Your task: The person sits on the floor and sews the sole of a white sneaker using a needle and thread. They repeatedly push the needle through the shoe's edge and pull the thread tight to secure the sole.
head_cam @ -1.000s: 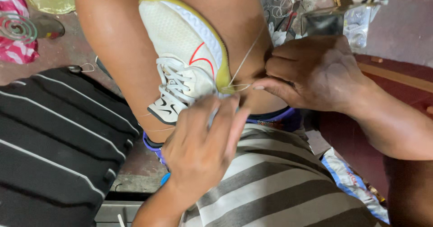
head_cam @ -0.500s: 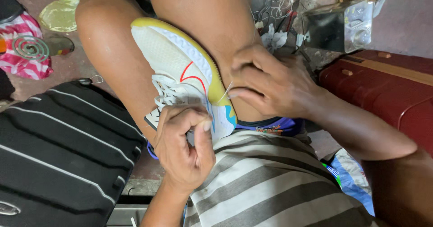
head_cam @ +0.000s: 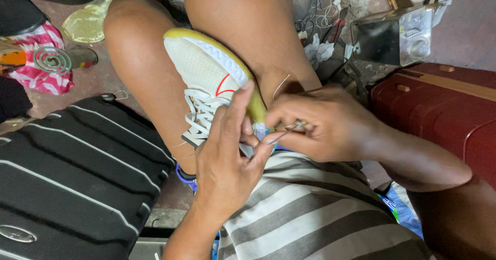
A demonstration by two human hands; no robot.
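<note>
A white sneaker (head_cam: 204, 79) with a yellow sole, white laces and a red mark is wedged between my bare knees. My left hand (head_cam: 227, 159) grips it at the heel, fingers lying along the yellow sole edge. My right hand (head_cam: 323, 125) pinches a thin metal needle tool (head_cam: 281, 132) against the sole by the heel. A light thread (head_cam: 280, 86) runs up from there across my leg.
A black ribbed suitcase (head_cam: 72, 177) lies at the left, a dark red case (head_cam: 444, 110) at the right. Scattered hand tools and wire (head_cam: 325, 17) and a clear plastic box (head_cam: 398, 35) sit on the floor beyond. A green coil (head_cam: 51, 59) rests on pink cloth at far left.
Both hands have closed in on the shoe's heel. The right hand moved from pulling thread out to the side to pressing the needle at the sole; the left hand's fingers now lie along the sole.
</note>
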